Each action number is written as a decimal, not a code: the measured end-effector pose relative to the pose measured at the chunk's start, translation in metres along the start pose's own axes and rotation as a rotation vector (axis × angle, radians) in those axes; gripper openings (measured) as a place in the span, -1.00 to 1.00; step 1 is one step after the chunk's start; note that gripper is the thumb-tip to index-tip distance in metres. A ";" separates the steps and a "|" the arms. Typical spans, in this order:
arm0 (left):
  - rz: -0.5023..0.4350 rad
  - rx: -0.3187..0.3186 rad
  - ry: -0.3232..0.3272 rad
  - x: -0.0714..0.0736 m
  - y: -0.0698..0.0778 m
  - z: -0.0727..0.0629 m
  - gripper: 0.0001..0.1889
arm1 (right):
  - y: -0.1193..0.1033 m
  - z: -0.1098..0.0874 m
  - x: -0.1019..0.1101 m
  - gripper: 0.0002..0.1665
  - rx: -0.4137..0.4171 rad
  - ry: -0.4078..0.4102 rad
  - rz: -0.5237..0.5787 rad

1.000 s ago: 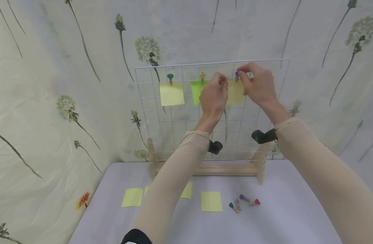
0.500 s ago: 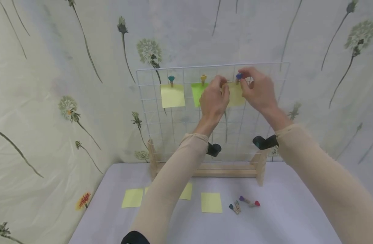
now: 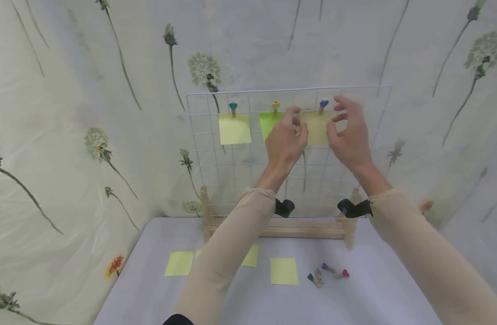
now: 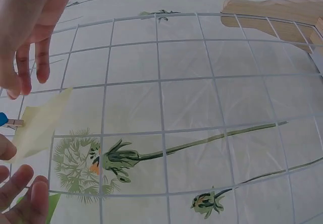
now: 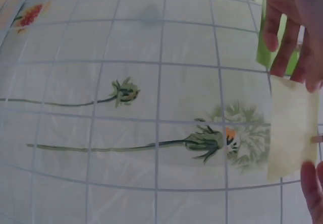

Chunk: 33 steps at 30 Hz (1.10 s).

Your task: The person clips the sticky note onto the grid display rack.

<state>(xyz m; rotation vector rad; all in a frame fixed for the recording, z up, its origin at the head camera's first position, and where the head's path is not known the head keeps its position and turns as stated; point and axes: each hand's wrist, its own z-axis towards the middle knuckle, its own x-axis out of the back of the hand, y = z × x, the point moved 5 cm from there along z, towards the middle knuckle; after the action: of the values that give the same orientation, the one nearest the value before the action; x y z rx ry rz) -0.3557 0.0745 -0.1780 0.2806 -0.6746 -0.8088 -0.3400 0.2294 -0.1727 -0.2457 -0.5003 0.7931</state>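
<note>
Left hand (image 3: 285,140) and right hand (image 3: 351,135), fingers apart, beside a clipped yellow note (image 3: 316,130) on the grid (image 3: 248,91).

Two hands flank a pale yellow note (image 4: 43,124) clipped to a wire grid (image 4: 160,81) with a blue-topped wooden clip (image 4: 15,122). The right hand (image 4: 29,21), fingers loosely bent, is apart from it; the left hand (image 4: 36,201) partly hides a green note (image 4: 53,203). Flowered cloth (image 4: 199,108) hangs on the far side; a wooden stand (image 4: 275,16) shows at right.
</note>
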 end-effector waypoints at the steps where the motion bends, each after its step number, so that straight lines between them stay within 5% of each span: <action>1: -0.001 0.002 -0.001 0.000 -0.001 -0.002 -0.64 | 0.003 -0.004 0.001 -0.42 -0.022 0.008 0.008; 7: -0.035 0.000 -0.011 0.001 -0.009 -0.015 -0.67 | 0.022 -0.032 0.002 -0.67 -0.166 0.013 0.015; 12: 0.011 -0.015 -0.035 -0.002 -0.019 -0.024 -0.75 | 0.034 -0.057 -0.005 -0.66 -0.230 -0.127 -0.038; 18: 0.080 -0.067 -0.027 -0.009 -0.027 -0.038 -0.80 | 0.043 -0.092 -0.020 -0.67 -0.173 -0.328 -0.132; 33: 0.149 -0.068 -0.129 -0.018 -0.040 -0.059 -0.81 | 0.053 -0.164 -0.038 -0.81 -0.219 -0.430 -0.105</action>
<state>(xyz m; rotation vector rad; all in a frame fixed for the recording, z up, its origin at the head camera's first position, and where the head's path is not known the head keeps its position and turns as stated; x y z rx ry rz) -0.3489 0.0601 -0.2502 0.1159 -0.7778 -0.7098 -0.3105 0.2337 -0.3469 -0.2489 -1.0007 0.6892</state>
